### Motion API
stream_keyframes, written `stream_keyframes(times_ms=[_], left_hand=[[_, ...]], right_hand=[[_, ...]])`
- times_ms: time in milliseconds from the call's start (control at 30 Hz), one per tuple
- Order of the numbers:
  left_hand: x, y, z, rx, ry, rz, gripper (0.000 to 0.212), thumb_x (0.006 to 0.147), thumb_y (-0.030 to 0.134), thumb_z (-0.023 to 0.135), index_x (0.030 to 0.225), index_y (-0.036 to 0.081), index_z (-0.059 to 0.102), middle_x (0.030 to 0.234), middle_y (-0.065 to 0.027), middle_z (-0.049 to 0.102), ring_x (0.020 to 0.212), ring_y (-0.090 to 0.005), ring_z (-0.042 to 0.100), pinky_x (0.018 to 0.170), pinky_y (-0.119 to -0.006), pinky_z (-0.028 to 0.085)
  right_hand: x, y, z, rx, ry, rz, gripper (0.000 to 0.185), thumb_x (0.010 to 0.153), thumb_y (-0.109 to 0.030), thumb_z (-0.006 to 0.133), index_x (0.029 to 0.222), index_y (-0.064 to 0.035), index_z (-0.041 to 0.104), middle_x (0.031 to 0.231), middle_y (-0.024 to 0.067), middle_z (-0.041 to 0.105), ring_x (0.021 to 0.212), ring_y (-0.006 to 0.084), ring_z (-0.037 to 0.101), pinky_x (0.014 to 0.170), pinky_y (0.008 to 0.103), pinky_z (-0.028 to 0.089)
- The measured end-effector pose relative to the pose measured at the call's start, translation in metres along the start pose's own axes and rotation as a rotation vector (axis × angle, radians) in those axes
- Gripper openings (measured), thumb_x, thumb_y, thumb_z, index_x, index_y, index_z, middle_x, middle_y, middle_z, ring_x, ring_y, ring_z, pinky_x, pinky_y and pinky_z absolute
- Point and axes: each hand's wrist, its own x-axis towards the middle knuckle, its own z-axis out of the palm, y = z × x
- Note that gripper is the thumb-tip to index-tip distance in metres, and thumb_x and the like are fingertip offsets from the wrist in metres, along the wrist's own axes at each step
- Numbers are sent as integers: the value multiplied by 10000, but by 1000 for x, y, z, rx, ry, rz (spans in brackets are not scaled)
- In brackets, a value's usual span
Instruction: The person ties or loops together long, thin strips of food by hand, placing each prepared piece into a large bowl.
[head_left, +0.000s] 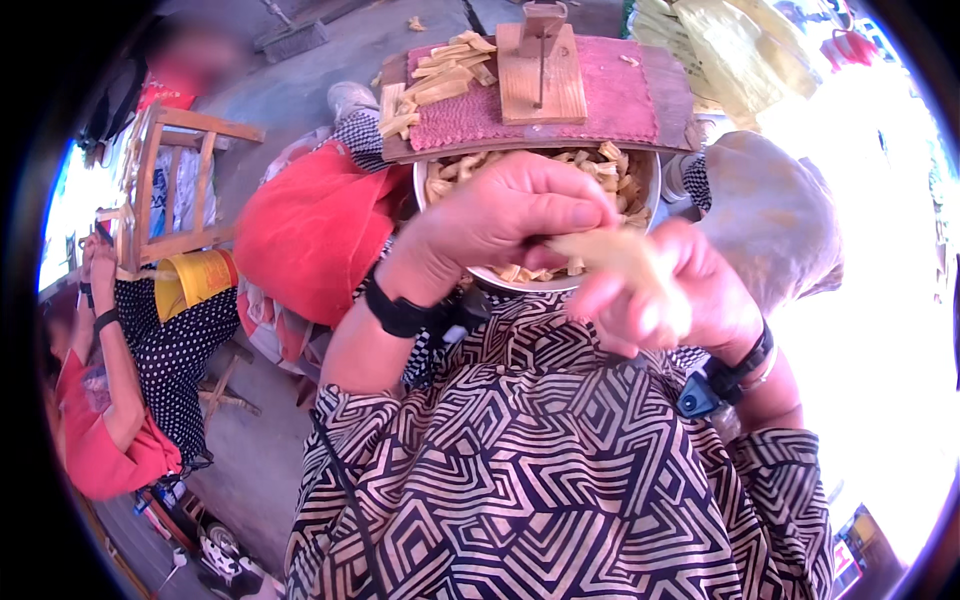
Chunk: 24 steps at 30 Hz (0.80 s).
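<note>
Both my hands are raised in front of a white-rimmed basin (654, 180) that holds many pale folded strips. My left hand (517, 214) pinches one end of a pale, flat strip (607, 251), thumb against fingers. The other end lies in my right hand (660, 296), whose fingers are blurred and curled around it. Behind the basin, a board covered with pink cloth (615, 97) carries a wooden block with an upright piece and a thin metal rod (540, 82). Similar pale strips (446, 75) are piled on the cloth's left part.
Red cloth (307, 232) covers my left knee and greyish cloth (772, 217) my right. At the left sits another person (112, 420) in red, beside a yellow bucket (196, 279) and a wooden chair (184, 187). Pale plastic sacks (720, 52) lie behind the board at right.
</note>
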Motion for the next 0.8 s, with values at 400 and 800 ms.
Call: stream_keyframes(times_ms=[400, 800], left_hand=[[32, -50, -8, -206, 262, 45, 98, 899, 88, 521, 979, 39, 550, 694, 6, 501, 500, -19, 400, 431, -153, 325], [28, -67, -17, 1256, 699, 780, 249, 754, 47, 629, 1002, 39, 601, 947, -87, 623, 867, -269, 583, 754, -362, 465]], right_hand=[[48, 39, -52, -1336, 982, -414, 117, 841, -164, 618, 916, -98, 678, 709, 105, 646, 610, 280, 636, 540, 333, 505], [50, 76, -77, 326, 433, -110, 211, 904, -231, 586, 1027, -69, 643, 989, -6, 639, 898, 106, 584, 753, 262, 469]])
